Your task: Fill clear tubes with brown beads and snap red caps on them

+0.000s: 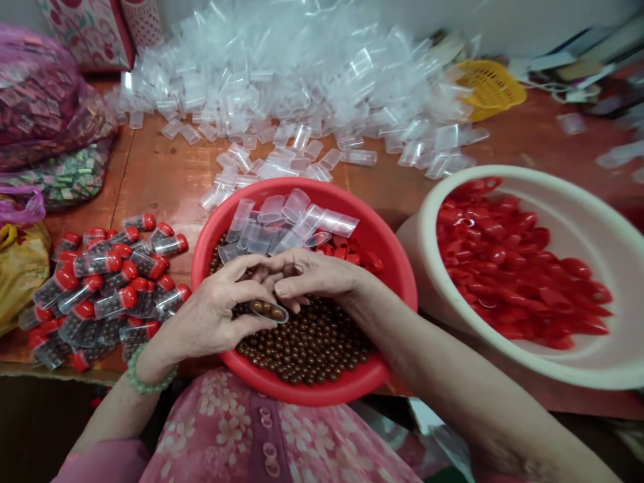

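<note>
My left hand (221, 305) is closed around a small clear plastic tube (270, 311). The tube's oval mouth faces me, and brown beads show inside it. My right hand (316, 275) curves over from the other side, its thumb close to the tube and its fingers meeting those of my left hand; I see nothing held in it. Both hands are above a red basin (407, 288). Loose brown beads (312, 345) fill the near part of the basin. Empty clear tubes (272, 225) and red caps (347, 251) lie at its far side.
Capped bead-filled tubes (113, 282) are piled at left, beside plastic bags (45, 100). A white tub (508, 372) of red plastic pieces (508, 268) stands at right. Along the back lies a big heap of clear tubes (312, 74), with a yellow basket (490, 87) at its right.
</note>
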The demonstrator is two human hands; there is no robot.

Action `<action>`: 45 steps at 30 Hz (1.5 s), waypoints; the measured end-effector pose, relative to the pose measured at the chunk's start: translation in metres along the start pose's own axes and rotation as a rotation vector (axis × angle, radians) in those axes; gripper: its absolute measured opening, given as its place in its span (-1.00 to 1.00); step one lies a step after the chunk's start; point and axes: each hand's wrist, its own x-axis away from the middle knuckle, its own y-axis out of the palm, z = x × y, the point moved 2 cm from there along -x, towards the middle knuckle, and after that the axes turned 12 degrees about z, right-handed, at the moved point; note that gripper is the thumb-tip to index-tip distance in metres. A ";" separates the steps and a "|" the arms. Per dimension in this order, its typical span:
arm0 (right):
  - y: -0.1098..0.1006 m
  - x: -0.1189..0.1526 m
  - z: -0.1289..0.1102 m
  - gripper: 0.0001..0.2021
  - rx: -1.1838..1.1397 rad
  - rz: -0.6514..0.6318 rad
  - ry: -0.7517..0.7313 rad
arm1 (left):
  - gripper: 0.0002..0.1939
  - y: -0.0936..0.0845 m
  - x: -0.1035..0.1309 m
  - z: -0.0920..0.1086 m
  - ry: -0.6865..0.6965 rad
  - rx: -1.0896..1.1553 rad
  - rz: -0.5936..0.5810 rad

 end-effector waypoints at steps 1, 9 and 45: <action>-0.002 0.004 -0.003 -0.52 0.018 0.038 -0.007 | -0.93 -0.001 -0.001 0.000 -0.002 0.002 0.026; -0.019 0.047 -0.018 -0.67 0.357 0.506 -0.088 | -0.85 0.003 -0.003 -0.005 -0.055 -0.012 0.036; 0.014 0.059 -0.006 -0.79 0.440 0.669 -0.247 | -0.82 0.013 -0.007 -0.013 -0.481 0.577 0.159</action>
